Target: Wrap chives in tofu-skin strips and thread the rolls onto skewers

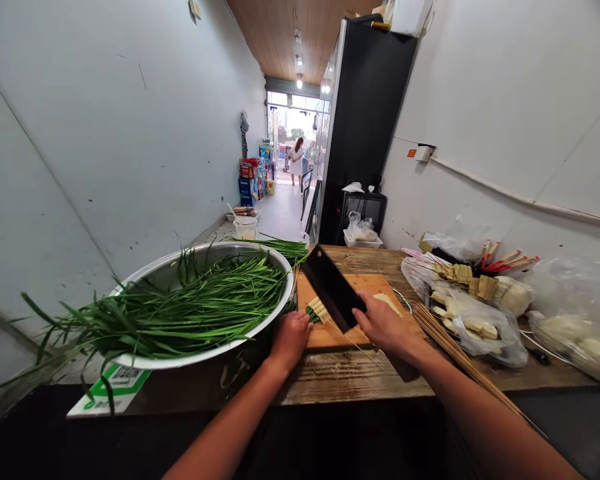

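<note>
My right hand [380, 320] is closed round the handle of a dark cleaver [330, 288], its broad blade raised at a slant over the wooden cutting board [345, 283]. At the board's left edge, my left hand [291, 339] is closed, fingers curled against a few pale rolls with green leaves in them [319, 309]. Part of the rolls is hidden behind the blade. A thin skewer lies across the board's front edge. Just left of my left hand stands a big metal basin [167, 365] heaped with long green garlic chives [205, 307].
Bundled wooden skewers [453, 353] lie right of the board. Beyond them are plastic bags [500, 340] with pale food and red-tipped sticks [495, 257]. A code card [113, 387] sits under the basin's front. A black cabinet [370, 120] and a distant person [297, 160] are behind.
</note>
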`<state>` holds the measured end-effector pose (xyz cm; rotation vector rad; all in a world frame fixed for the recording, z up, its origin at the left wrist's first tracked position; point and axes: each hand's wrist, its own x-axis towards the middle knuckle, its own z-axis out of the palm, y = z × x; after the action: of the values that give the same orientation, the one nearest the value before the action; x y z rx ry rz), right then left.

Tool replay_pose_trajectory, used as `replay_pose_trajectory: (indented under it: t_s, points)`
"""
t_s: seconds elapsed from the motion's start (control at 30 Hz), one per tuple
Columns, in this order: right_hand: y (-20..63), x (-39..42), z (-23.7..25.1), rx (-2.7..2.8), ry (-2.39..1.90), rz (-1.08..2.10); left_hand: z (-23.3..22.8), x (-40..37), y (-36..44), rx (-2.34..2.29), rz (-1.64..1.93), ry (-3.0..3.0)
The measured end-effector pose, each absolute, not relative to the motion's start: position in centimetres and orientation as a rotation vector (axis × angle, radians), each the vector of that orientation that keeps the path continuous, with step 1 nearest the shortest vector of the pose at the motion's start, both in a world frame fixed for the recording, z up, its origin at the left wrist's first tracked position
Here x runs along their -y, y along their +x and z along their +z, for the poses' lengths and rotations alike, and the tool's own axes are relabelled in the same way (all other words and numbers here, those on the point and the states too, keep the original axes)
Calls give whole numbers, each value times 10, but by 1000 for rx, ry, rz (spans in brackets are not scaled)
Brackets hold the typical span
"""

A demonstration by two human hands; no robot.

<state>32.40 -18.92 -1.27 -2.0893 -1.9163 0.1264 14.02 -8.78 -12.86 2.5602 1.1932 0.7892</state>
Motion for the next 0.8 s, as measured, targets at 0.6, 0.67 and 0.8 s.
replay_pose_trajectory:
  t_s: [0.6,0.67,0.8]
  points:
    - [310,196,-22,2190,-2140,190,-129,94,141,-1230,821,2536]
    - [311,195,-23,2200,-2141,201,-128,95,141,-1223,803,2536]
    - [310,194,-22,2205,-2167,220,-127,95,141,-1269,736,2534]
